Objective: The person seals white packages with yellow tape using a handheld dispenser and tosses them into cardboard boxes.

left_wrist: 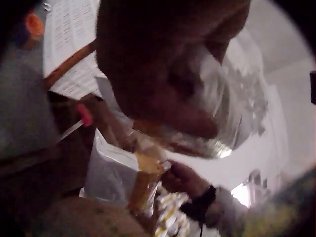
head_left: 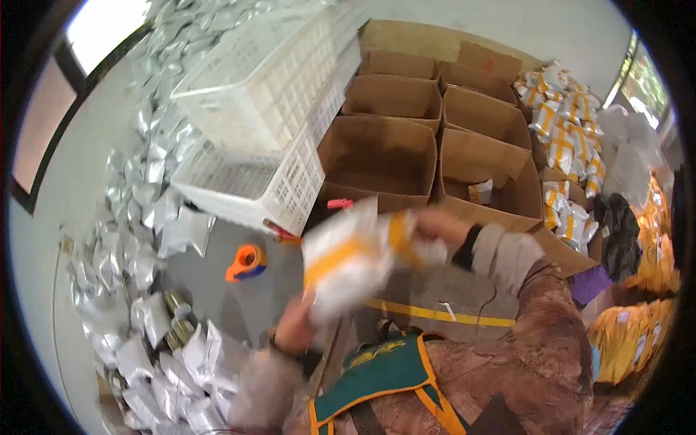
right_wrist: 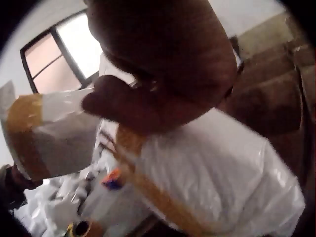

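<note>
Two white plastic packages banded with yellow tape are held up over the work area. My left hand (head_left: 296, 325) grips the lower end of the nearer package (head_left: 337, 264), which is blurred in the head view. The right hand (head_left: 441, 226) grips the other package (head_left: 402, 243), behind and to the right of the first. In the right wrist view, the right hand's thumb (right_wrist: 116, 101) lies curled over its white package (right_wrist: 222, 168). In the left wrist view the left hand (left_wrist: 163, 74) is dark and hides much of what it holds.
Cardboard boxes (head_left: 377, 156) stand in rows ahead, one with a taped package (head_left: 480, 192) inside. White crates (head_left: 290, 181) are stacked left of them. An orange tape dispenser (head_left: 248, 262) sits on the grey surface. Silver pouches (head_left: 156, 333) heap along the left; taped packages (head_left: 565, 138) pile at right.
</note>
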{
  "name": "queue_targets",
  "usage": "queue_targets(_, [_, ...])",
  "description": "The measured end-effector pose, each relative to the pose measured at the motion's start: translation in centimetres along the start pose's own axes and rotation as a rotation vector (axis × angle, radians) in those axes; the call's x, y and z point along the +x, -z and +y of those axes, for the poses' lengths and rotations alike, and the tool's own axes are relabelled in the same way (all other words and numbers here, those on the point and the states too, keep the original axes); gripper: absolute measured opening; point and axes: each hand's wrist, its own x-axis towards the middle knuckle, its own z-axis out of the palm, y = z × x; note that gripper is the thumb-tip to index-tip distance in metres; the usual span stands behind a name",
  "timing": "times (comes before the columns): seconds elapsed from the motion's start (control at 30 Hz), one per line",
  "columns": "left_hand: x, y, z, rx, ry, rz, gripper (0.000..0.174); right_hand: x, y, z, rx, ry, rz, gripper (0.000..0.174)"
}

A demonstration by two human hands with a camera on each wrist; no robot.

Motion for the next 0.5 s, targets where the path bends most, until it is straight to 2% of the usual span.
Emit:
queue_targets(0.03, [5.0, -1.9, 2.1, -0.852, -0.011, 0.035, 0.044, 3.6, 5.3, 2.2, 0.064, 0.171, 0.186, 0.025])
queue_targets(0.07, [8.0, -2.8, 2.8, -0.605, -0.251, 0.001, 0.051, 2.2, 8.2, -1.6, -0.249, 0.623, 0.430, 0.026])
queue_targets(0.1, [11.0, -3.8, 3.5, -0.379, -0.492, 0.021, 0.060, 0.7, 9.6, -5.5, 0.140, 0.508, 0.458, 0.026])
queue_targets(0.13, [10.9, -4.4, 2.9, -0.320, -0.436, -0.009, 0.061, 0.8, 10.7, -8.1, 0.701, 0.597, 0.342, 0.027])
queue_targets(0.17, [10.7, -5.1, 2.3, -0.258, -0.382, -0.040, 0.063, 0.6, 10.4, -9.5, 0.690, 0.538, 0.403, 0.025])
queue_targets(0.2, [10.1, -4.9, -0.4, -0.054, -0.298, -0.001, 0.062, 1.0, 9.5, -9.4, 0.677, 0.476, 0.461, 0.023])
queue_targets(0.23, [8.6, -4.9, -1.9, 0.203, -0.330, 0.067, 0.055, 2.4, 9.2, -7.8, 0.566, 0.489, 0.344, 0.024])
queue_targets(0.27, [6.9, -4.0, -3.6, 0.079, -0.195, 0.109, 0.052, 3.8, 7.6, -6.0, 0.459, 0.500, 0.226, 0.024])
queue_targets(0.33, [3.7, -1.9, -8.2, -0.204, 0.042, 0.182, 0.046, 5.0, 1.8, -3.2, -0.032, 0.430, 0.047, 0.022])
queue_targets(0.4, [-1.2, 0.6, -12.4, -0.048, 0.087, 0.415, 0.037, 5.0, -7.5, -1.4, -0.325, 0.369, -0.135, 0.018])
queue_targets(0.47, [-6.6, 1.2, -14.7, 0.076, 0.155, 0.670, 0.030, 5.6, -16.5, 1.8, -0.496, 0.766, -0.316, 0.017])
queue_targets(0.5, [-9.3, 1.3, -15.4, 0.126, 0.194, 0.812, 0.026, 4.4, -20.7, 1.2, -0.513, 0.757, -0.489, 0.017])
